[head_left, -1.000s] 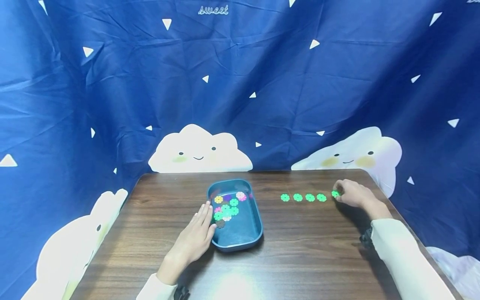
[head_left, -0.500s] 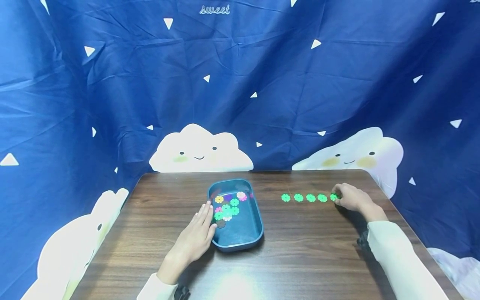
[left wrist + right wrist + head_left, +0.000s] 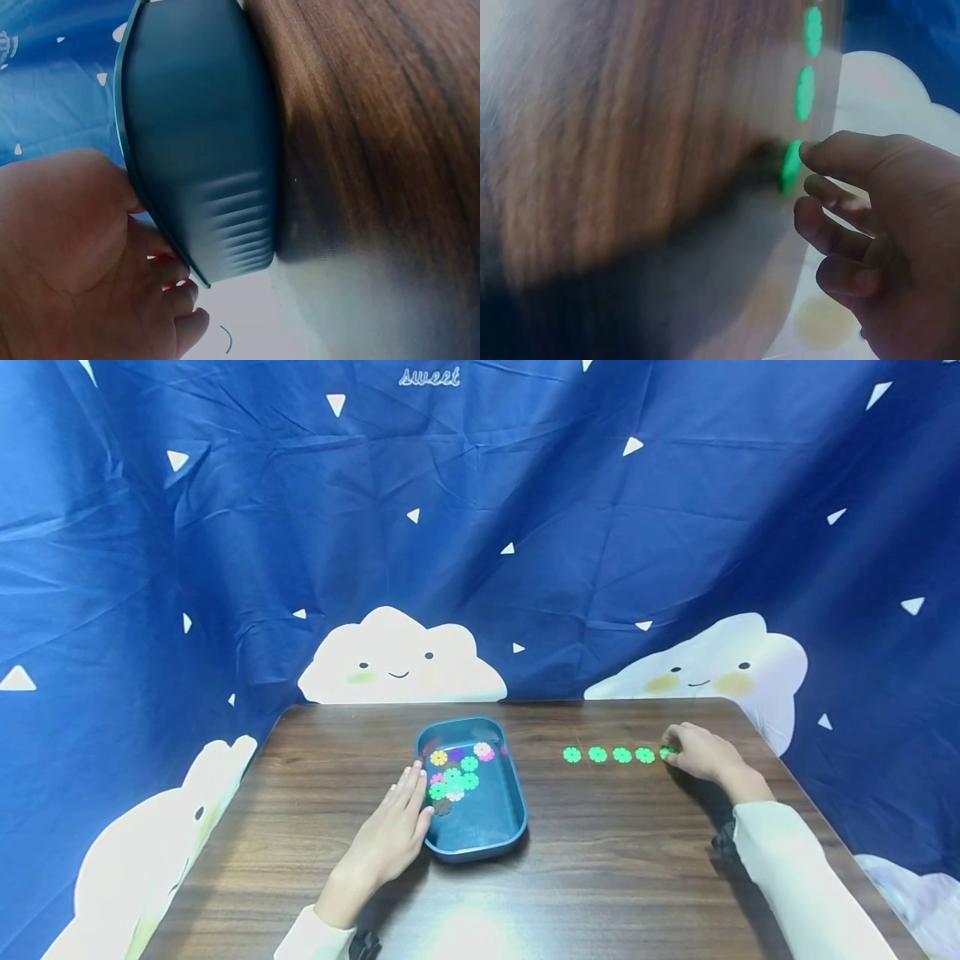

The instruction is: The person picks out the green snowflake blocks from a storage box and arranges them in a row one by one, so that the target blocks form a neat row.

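Observation:
In the head view, my left hand (image 3: 390, 827) rests along the left rim of a blue tray (image 3: 480, 843), its fingers extended together. Flower-shaped plastic discs in several colours, such as a yellow disc (image 3: 438, 757) and a brown disc (image 3: 442, 807), lie in the tray. The left wrist view shows the palm (image 3: 67, 247) against the rim. To the right, green flower discs form a row; one green disc (image 3: 622, 755) sits mid-row. At its right end my right hand (image 3: 705, 752) touches the last green disc (image 3: 790, 169) with a fingertip; the fingers are loosely bent, partly covering it in the head view.
The brown wooden table (image 3: 600, 877) ends at a back edge just beyond the row. A dark blue curtain (image 3: 480, 527) with white clouds and triangles hangs behind it. Dark bands circle both wrists, below the white sleeves (image 3: 802, 868).
One second ago the right hand held the last green disc apart from the row. The disc now lies in line at the row's end, fingertips still at it. The left hand stays put.

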Motion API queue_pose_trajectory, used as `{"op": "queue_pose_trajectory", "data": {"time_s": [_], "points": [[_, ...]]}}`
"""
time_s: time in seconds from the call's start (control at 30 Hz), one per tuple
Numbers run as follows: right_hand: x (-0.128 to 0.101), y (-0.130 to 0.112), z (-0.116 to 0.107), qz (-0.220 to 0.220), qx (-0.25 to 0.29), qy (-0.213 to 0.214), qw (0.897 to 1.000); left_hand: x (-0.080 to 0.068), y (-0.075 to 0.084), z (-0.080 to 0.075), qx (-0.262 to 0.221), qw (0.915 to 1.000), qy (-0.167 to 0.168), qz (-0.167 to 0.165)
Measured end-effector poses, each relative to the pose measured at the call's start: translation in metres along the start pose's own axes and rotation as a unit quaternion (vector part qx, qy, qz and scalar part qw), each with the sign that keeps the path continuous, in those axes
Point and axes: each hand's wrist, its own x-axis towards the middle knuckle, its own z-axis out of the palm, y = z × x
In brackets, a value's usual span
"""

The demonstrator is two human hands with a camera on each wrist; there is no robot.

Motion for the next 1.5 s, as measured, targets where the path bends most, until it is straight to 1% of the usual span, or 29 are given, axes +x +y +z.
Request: {"op": "queue_pose_trajectory", "data": {"time_s": [0.13,0.27,0.47,0.63,0.73,0.93,1.0,1.2,1.4,1.5], "points": [[0.003,-0.022,-0.007,-0.012,-0.001,0.012,1.0,-0.001,0.0,0.0,0.001,1.0,0.0,0.0],[0.009,-0.051,-0.015,-0.032,-0.009,0.029,0.999,-0.001,0.0,0.001,0.005,1.0,-0.001,0.001],[0.021,-0.1,-0.022,-0.086,-0.023,0.074,0.993,0.0,0.0,0.001,0.012,0.9999,-0.001,0.0],[0.026,-0.143,-0.027,-0.126,-0.037,0.081,0.988,0.0,0.0,0.002,0.019,0.9998,0.007,0.006],[0.027,-0.168,-0.029,-0.148,-0.042,0.08,0.985,0.0,0.0,0.002,0.017,0.9997,0.012,0.009],[0.031,-0.21,-0.029,-0.195,-0.043,0.073,0.977,0.0,0.0,0.002,0.016,0.9998,0.006,0.006],[0.035,-0.223,-0.027,-0.211,-0.043,0.066,0.974,0.001,-0.001,0.002,0.017,0.9998,0.006,0.007],[0.046,-0.26,-0.022,-0.242,-0.05,0.028,0.969,0.001,-0.001,0.002,0.022,0.9998,-0.001,0.001],[0.056,-0.297,-0.015,-0.271,-0.07,0.011,0.96,0.001,-0.002,0.004,0.018,0.9997,0.016,0.01],[0.061,-0.311,-0.01,-0.285,-0.072,0.002,0.956,0.001,-0.002,0.004,0.02,0.9996,0.016,0.011]]}}
